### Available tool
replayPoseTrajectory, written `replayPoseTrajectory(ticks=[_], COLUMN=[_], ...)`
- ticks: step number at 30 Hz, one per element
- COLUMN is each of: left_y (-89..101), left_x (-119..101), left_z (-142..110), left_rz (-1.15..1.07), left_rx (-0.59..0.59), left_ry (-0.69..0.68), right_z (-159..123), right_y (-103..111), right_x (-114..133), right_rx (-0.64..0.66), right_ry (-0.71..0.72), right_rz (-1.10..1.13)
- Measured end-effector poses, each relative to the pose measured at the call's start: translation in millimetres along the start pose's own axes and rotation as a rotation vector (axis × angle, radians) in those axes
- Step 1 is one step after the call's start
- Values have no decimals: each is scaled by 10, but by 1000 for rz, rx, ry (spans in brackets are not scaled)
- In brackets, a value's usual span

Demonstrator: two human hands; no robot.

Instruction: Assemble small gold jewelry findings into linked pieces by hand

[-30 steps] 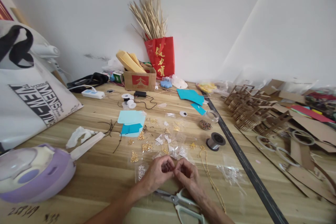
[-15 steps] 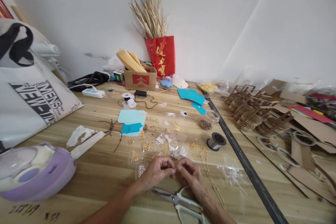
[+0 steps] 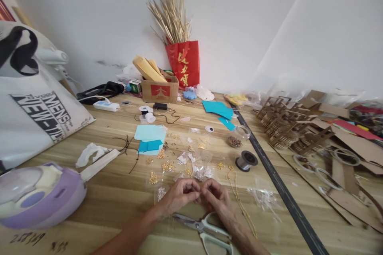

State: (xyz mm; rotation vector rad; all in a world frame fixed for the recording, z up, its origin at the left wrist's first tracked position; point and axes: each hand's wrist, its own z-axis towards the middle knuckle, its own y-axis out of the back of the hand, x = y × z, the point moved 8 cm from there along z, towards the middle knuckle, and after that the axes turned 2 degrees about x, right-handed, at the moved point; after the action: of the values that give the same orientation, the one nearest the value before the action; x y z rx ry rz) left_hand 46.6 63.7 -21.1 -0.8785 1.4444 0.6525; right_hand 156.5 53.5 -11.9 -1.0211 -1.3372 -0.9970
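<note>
My left hand (image 3: pixel 183 195) and my right hand (image 3: pixel 216 196) meet fingertip to fingertip over the front of the table. Both are closed in a pinch, and whatever lies between the fingertips is too small to make out. Scissors (image 3: pixel 200 227) with pale green handles rest just below, blades pointing left, partly under my right wrist. A gold chain (image 3: pixel 237 197) runs along the table to the right of my right hand. Beyond my fingers lie small bags of silver-white beads (image 3: pixel 203 172) and gold beads (image 3: pixel 167 166). Another small bag of whitish beads (image 3: pixel 161 194) is beside my left hand.
A spool of wire (image 3: pixel 246 161) stands right of the beads, near a dark strip (image 3: pixel 272 175) across the table. A purple and white appliance (image 3: pixel 44 197) is at left. Brown woven baskets (image 3: pixel 296 125) crowd the right. A red bag (image 3: pixel 187 63) stands at the back.
My hands hold nearly the same place, fingertips still together. The right fingers have shifted very slightly; nothing else has visibly moved.
</note>
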Motion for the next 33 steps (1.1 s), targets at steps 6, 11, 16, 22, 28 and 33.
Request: replayPoseTrajectory(ticks=[6, 11, 16, 22, 28, 33], left_y=[32, 61, 82, 70, 62, 94], left_x=[-96, -70, -54, -109, -82, -114], left_z=[-5, -1, 8, -9, -10, 11], left_rz=[99, 155, 186, 225, 172, 48], left_rx=[-83, -105, -123, -140, -112, -112], left_ry=[-21, -27, -8, -9, -9, -10], right_z=[-4, 0, 2, 0, 3, 7], right_y=[-14, -43, -35, 1, -2, 16], right_x=[-51, -67, -97, -45, -39, -29], right_rx=[3, 24, 29, 0, 1, 0], right_ry=[2, -8, 3, 60, 57, 39], right_rz=[-8, 15, 7, -110, -130, -130])
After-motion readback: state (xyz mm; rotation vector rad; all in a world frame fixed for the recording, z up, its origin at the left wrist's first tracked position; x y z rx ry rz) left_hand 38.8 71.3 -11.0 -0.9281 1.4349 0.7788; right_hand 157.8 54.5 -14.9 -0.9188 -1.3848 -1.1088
